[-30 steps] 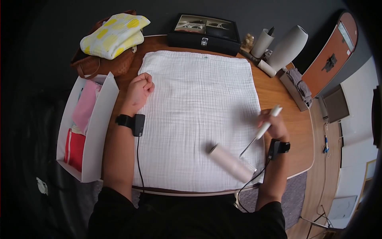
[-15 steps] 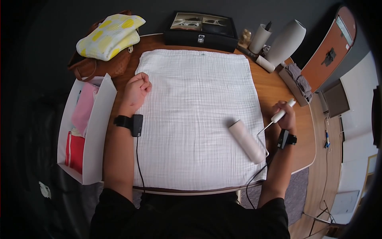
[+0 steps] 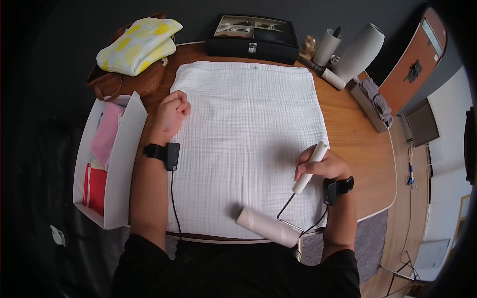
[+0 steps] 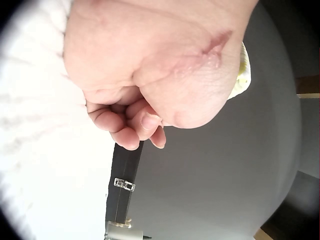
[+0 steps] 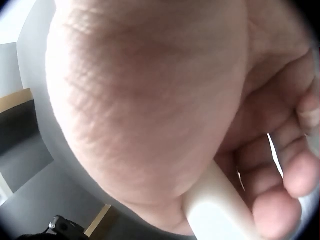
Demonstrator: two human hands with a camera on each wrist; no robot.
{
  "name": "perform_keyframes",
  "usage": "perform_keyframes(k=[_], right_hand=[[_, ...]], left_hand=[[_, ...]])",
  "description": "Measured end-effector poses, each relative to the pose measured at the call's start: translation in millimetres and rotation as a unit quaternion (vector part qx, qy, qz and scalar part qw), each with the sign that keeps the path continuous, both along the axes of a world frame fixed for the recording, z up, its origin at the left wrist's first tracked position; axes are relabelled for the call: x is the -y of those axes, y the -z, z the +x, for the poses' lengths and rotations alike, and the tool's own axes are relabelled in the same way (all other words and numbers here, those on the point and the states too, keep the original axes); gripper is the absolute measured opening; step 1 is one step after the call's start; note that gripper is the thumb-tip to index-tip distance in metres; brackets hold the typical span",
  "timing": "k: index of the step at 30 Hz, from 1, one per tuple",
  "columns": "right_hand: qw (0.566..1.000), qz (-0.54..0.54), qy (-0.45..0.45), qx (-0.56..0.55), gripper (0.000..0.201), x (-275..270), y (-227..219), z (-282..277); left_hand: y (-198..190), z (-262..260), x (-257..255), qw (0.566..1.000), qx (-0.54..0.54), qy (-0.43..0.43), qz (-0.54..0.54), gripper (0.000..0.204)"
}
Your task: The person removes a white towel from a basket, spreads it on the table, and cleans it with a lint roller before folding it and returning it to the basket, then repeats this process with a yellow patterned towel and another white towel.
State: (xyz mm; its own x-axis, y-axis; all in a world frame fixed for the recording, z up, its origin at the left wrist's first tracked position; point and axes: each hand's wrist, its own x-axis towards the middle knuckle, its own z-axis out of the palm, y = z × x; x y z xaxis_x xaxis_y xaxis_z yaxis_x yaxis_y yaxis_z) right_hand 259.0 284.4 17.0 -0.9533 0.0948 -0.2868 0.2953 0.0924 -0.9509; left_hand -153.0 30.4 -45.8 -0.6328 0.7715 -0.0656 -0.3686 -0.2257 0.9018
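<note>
My right hand grips the white handle of a lint roller, and its thumb lies across the handle. The roller's pale cylinder is low over the near edge of a white gauze cloth spread on the table. In the right wrist view the palm hides much of the handle. My left hand rests at the cloth's left edge, its fingers loosely curled. The left wrist view shows these fingers with nothing held between them.
To the left, a white box holds folded pink and red cloth. Behind it sits a brown bag topped by a yellow-dotted cloth. An eyeglass case stands at the back; a grey-white vase and a fabric-filled box stand right.
The right hand first moved right and up with the lint roller, then back left and toward the body, bringing the cylinder to the cloth's near edge. The left hand stayed in place.
</note>
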Motion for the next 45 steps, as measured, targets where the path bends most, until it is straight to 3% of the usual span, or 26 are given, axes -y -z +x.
perform_keyframes(k=[2,6,10,15,18,20,23,26,28,30,32,33,36,39,41,42,44,45], right_hand=[[1.000,0.003,0.009,-0.020,0.018,-1.9,5.0,2.0],[0.963,-0.056,0.224,-0.138,0.019,-57.7,48.7,33.8],[0.912,-0.037,0.374,-0.165,0.023,-106.2,47.5,65.6],[0.908,-0.016,0.379,-0.176,0.025,-110.4,42.3,69.0],[0.925,-0.032,0.345,-0.158,0.023,-70.8,35.0,40.8],[0.947,-0.034,0.301,-0.107,0.023,-39.7,33.3,23.1],[0.986,0.052,0.155,0.026,0.029,-11.4,11.6,-2.4],[0.980,-0.020,0.192,-0.047,0.029,-27.9,21.5,5.9],[0.946,-0.036,0.299,-0.122,0.031,-53.1,40.8,27.5],[0.931,-0.011,0.335,-0.148,0.027,-90.5,42.9,52.2],[0.877,0.011,0.460,-0.139,0.023,-120.9,53.6,80.2],[0.859,-0.016,0.479,-0.180,0.024,-131.6,58.4,88.7],[0.842,-0.011,0.500,-0.203,0.024,-159.0,70.9,113.4],[0.878,0.037,0.449,-0.164,0.024,-154.2,67.8,108.8],[0.887,0.064,0.424,-0.173,0.023,-123.4,60.3,80.4],[0.884,-0.026,0.441,-0.152,0.023,-95.6,41.3,57.6],[0.927,-0.008,0.351,-0.131,0.022,-78.1,40.2,37.2],[0.921,-0.030,0.376,-0.095,0.022,-57.5,27.2,25.2]], left_hand=[[0.6,-0.9,-0.1,1.000,0.002,0.000,0.003,0.013],[2.9,-2.2,-0.4,1.000,0.003,0.002,0.006,0.013],[-0.6,-0.2,0.2,1.000,-0.001,0.006,0.010,0.012],[2.2,-2.6,1.3,1.000,0.001,0.013,0.012,0.011],[6.4,-5.0,0.0,1.000,-0.001,0.010,0.014,0.011],[5.6,-3.9,-0.1,1.000,-0.002,0.001,0.006,0.012],[3.6,-1.9,0.5,1.000,-0.007,-0.005,-0.004,0.013],[-2.0,1.9,0.6,1.000,-0.006,-0.001,-0.006,0.014],[-2.2,2.6,1.0,1.000,-0.004,0.000,-0.006,0.014],[-1.0,1.1,0.5,1.000,-0.006,0.001,-0.006,0.014],[-1.1,1.4,-0.5,1.000,-0.009,0.000,-0.006,0.014],[-0.9,1.6,-0.3,1.000,-0.009,-0.002,-0.006,0.014],[-0.7,2.0,0.6,1.000,-0.016,0.006,-0.004,0.013],[0.8,1.3,-0.4,1.000,-0.016,0.001,-0.006,0.012],[1.5,1.1,-1.2,1.000,-0.017,0.001,-0.006,0.012],[1.8,0.9,-0.9,1.000,-0.018,0.001,-0.006,0.012],[3.3,-0.8,-0.1,1.000,-0.022,0.004,-0.009,0.013],[3.4,-1.5,-0.2,1.000,-0.024,0.006,-0.011,0.013]])
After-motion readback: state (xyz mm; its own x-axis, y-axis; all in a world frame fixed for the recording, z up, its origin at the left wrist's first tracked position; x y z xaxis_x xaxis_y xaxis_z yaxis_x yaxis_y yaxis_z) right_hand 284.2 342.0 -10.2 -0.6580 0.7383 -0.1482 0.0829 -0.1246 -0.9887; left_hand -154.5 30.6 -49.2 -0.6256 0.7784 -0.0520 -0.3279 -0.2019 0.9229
